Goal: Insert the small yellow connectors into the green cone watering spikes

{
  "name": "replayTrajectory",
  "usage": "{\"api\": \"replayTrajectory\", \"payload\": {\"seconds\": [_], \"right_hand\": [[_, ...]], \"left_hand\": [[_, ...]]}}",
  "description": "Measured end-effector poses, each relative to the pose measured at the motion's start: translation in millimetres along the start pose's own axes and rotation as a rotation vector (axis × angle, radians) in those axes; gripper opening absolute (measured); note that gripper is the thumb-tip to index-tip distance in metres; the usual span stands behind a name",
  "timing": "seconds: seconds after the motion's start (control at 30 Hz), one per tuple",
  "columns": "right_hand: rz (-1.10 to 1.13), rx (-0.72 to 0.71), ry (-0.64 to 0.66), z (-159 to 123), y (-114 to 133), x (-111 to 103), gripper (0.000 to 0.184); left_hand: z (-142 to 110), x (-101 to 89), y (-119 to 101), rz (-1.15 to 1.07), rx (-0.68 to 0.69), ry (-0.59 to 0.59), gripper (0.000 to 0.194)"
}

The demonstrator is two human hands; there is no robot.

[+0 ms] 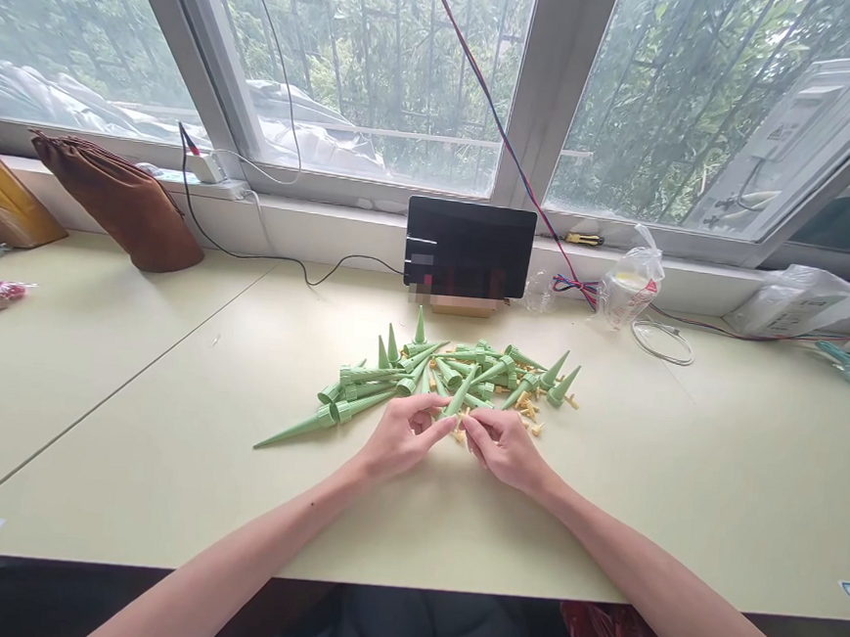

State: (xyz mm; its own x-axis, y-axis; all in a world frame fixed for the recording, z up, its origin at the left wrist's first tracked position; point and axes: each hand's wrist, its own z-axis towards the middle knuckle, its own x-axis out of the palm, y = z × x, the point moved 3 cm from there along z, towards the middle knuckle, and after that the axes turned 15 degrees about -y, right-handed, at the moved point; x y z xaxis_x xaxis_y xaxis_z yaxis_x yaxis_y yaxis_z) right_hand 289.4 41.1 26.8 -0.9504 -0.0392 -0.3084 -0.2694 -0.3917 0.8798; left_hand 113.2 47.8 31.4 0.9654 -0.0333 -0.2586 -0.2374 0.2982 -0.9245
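My left hand (405, 435) is closed round a green plastic spike (461, 392), whose pointed end slants up and away to the right. Close beside it, my right hand (504, 445) pinches a small yellow plastic piece (464, 416) against the near end of the spike; whether the two are joined I cannot tell. Just beyond both hands lies a pile of similar green spikes (376, 376), several standing on their wide caps with tips up. More small yellow pieces (527, 405) are scattered at the right of the pile. One long spike (295, 428) sticks out at the left.
A dark tablet (470, 248) leans at the back of the pale table (167, 416). A brown pouch (121, 201) stands at the back left. On the right are a cup in a plastic bag (628, 287), a coiled white cable (662, 343) and a yellow cutter (583, 239) on the sill.
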Motion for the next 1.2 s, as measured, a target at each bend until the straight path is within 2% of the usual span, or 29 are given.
{"api": "replayTrajectory", "payload": {"seconds": [0.2, 0.33, 0.97, 1.2], "right_hand": [[-0.184, -0.191, -0.024, 0, -7, 0, 0.043], [-0.258, -0.269, -0.025, -1, -8, 0, 0.043], [-0.541, -0.451, 0.007, -5, -14, -2, 0.032], [-0.479, -0.458, -0.123, -2, -5, -1, 0.028]], "left_hand": [[0, 0.1, 3, -0.004, 0.009, -0.017, 0.037], [-1, 0.7, 4, -0.010, 0.004, 0.001, 0.036], [-1, 2.1, 5, -0.054, -0.052, 0.024, 0.034], [0, 1.2, 2, -0.071, -0.090, 0.018, 0.037]]}}
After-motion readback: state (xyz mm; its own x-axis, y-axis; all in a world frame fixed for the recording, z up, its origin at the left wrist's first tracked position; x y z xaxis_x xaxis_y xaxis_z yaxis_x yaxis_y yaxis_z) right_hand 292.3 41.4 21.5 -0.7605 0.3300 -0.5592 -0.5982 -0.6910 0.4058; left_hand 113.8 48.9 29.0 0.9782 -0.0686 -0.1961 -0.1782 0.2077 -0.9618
